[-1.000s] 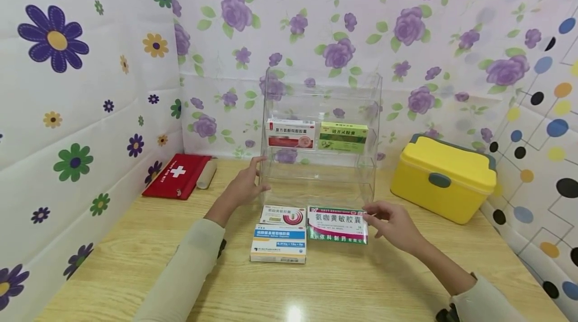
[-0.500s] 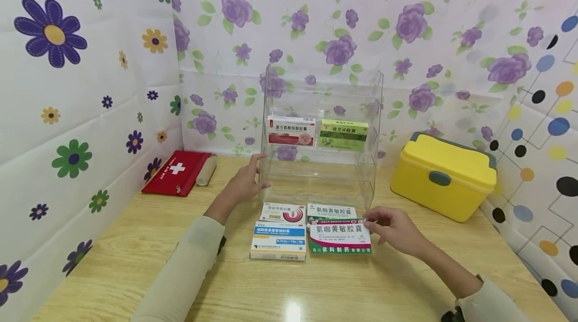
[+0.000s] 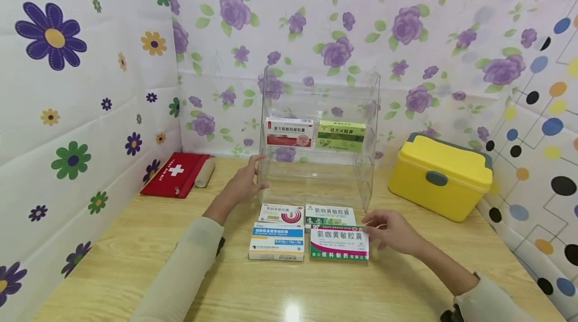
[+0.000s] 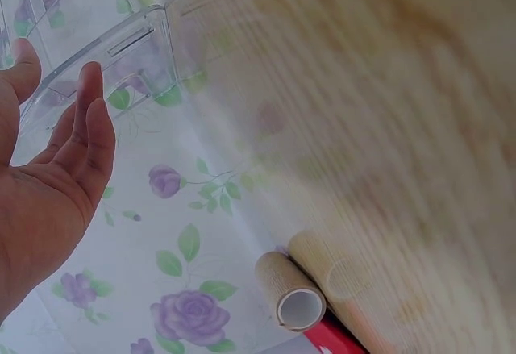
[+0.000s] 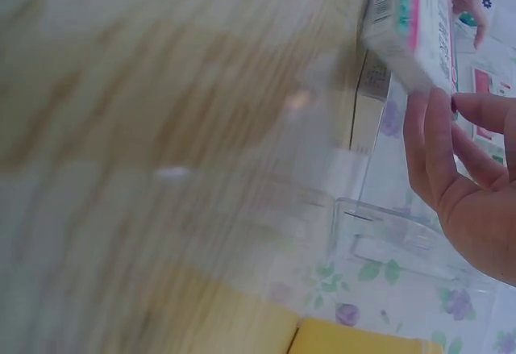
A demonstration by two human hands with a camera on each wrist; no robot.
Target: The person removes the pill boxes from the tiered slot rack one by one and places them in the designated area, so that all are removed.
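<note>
My right hand (image 3: 392,231) pinches the upper right corner of a white, magenta and green medicine box (image 3: 339,244), low over the table; the right wrist view shows thumb and fingertips at the corner of this box (image 5: 411,27). Behind it lies another white and green medicine box (image 3: 329,214), partly covered. My left hand (image 3: 244,181) is at the left side of a clear tiered display rack (image 3: 316,184), fingers loosely bent; whether they touch it I cannot tell. To the left lie a white box with a pink ring (image 3: 282,213) and a blue and white box (image 3: 276,239).
A red and white box (image 3: 289,133) and a green box (image 3: 340,135) stand on a rack tier. At the left are a red first aid pouch (image 3: 173,174) and a beige roll (image 3: 205,173). A yellow case (image 3: 440,176) stands at the right.
My right hand has brought the magenta and green box down toward the table's front, uncovering the box behind it. The left hand has stayed beside the rack.
</note>
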